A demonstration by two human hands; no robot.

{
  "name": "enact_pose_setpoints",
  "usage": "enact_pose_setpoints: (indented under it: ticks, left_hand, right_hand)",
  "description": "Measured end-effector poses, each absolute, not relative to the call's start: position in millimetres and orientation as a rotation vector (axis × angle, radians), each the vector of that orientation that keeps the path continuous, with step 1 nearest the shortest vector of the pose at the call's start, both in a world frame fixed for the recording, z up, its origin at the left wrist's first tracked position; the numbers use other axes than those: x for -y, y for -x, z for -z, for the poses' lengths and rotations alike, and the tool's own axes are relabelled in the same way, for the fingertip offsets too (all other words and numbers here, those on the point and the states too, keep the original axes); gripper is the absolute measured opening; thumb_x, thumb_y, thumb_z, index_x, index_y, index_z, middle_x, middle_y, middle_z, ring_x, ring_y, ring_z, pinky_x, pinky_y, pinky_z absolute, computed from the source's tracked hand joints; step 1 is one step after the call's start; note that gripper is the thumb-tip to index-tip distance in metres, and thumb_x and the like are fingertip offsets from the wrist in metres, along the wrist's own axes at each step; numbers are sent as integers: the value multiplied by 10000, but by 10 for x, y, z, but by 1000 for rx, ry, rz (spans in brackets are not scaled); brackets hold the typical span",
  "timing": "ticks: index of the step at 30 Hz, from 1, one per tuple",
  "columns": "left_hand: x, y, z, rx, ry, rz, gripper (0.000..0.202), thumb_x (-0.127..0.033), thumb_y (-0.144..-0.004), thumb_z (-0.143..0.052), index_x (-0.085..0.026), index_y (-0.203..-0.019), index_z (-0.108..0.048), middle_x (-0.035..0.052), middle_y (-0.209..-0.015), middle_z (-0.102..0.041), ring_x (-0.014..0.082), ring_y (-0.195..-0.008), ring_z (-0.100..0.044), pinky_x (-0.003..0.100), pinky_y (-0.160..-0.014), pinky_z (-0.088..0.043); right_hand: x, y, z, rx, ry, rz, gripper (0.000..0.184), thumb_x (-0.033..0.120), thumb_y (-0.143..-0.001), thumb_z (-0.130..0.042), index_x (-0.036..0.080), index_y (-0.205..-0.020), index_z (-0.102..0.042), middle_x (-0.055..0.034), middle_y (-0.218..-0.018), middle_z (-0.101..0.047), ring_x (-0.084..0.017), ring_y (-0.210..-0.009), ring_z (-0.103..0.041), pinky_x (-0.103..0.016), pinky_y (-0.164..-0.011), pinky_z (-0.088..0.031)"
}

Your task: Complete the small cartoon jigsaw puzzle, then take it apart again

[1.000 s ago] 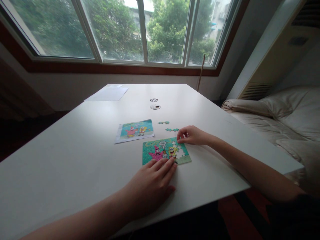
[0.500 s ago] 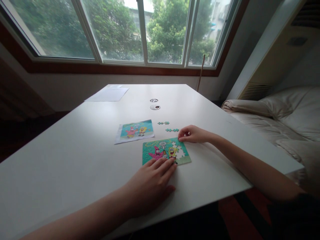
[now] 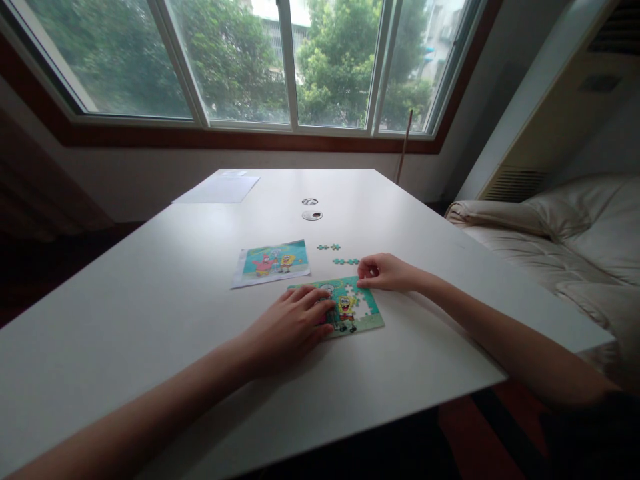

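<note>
A partly assembled cartoon jigsaw puzzle (image 3: pixel 376 320) lies flat on the white table, with a white gap of unfilled places on its right side. My left hand (image 3: pixel 300 320) rests over the puzzle's left part, fingers extended and a little apart, covering the pink figure. At the puzzle's upper right corner, my right hand (image 3: pixel 383 272) has its fingers curled and pinched together, the tips touching the corner. Whether a small piece is between them is hidden. Just beyond lie loose puzzle pieces (image 3: pixel 345 261), with another short row of pieces (image 3: pixel 329 247) behind.
A printed reference picture (image 3: pixel 273 261) lies left of the pieces. Farther back are two round inserts (image 3: pixel 312 215) in the tabletop and white paper sheets (image 3: pixel 220 189) at the far left. A pale sofa (image 3: pixel 550 233) stands to the right; a window runs behind the table.
My left hand has slid up and left across the puzzle, uncovering its lower middle edge and covering the pink figure. My right hand stays at the upper right corner.
</note>
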State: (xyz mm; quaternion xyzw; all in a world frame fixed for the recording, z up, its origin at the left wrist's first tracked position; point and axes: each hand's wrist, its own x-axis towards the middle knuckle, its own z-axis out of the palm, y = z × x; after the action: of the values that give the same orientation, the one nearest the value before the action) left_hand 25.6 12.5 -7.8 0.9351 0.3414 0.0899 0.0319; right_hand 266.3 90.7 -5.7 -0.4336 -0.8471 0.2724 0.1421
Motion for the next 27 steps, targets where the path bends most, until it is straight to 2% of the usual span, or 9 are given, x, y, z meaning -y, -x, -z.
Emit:
enact_pose_setpoints:
  ticks: [5, 12, 16, 23, 27]
  left_hand:
    - [-151, -256, 98, -1030, -2841, -313, 284, -316, -879, -362, -217, -1127, -456, 65, -1148, -488, 233, -1063, -408, 416, -887, -359]
    - [-155, -272, 131, -1055, -2808, -363, 246, -301, -865, -385, -206, -1073, -476, 65, -1143, -490, 223, -1031, -442, 410, -886, -365]
    - [-144, -272, 154, -1060, -2811, -414, 253, -307, -857, -399, -206, -1076, -474, 72, -1140, -493, 227, -1031, -443, 409, -886, -363]
    - [-138, -276, 155, -1054, -2811, -403, 286, -311, -864, -382, -210, -1120, -460, 79, -1167, -479, 236, -1048, -432, 421, -893, -352]
    - [-136, -279, 147, -1047, -2814, -404, 289, -303, -866, -378, -213, -1129, -455, 76, -1167, -479, 234, -1045, -433, 421, -890, -355]
  right_hand:
    - [-903, -2647, 80, 2426, 1239, -782, 135, 276, -650, -606, 154, -700, -579, 22, -615, -514, -75, -547, -421, -186, -505, -319]
    - [-983, -2683, 124, 2396, 1263, -798, 241, 370, -628, -636, 154, -725, -591, 6, -671, -556, -79, -559, -429, -192, -512, -333]
    - [-1109, -2784, 137, 2322, 1266, -676, 253, 383, -694, -575, 147, -781, -606, -11, -687, -569, -88, -573, -448, -203, -539, -355]
    - [-1217, -2869, 241, 2345, 1234, -498, 250, 227, -745, -507, 208, -961, -631, -12, -784, -598, -89, -580, -454, -212, -581, -381]
    - [-1190, -2803, 259, 2352, 1195, -467, 293, 254, -762, -510, 212, -1036, -605, -25, -812, -584, -85, -564, -446, -219, -592, -387]
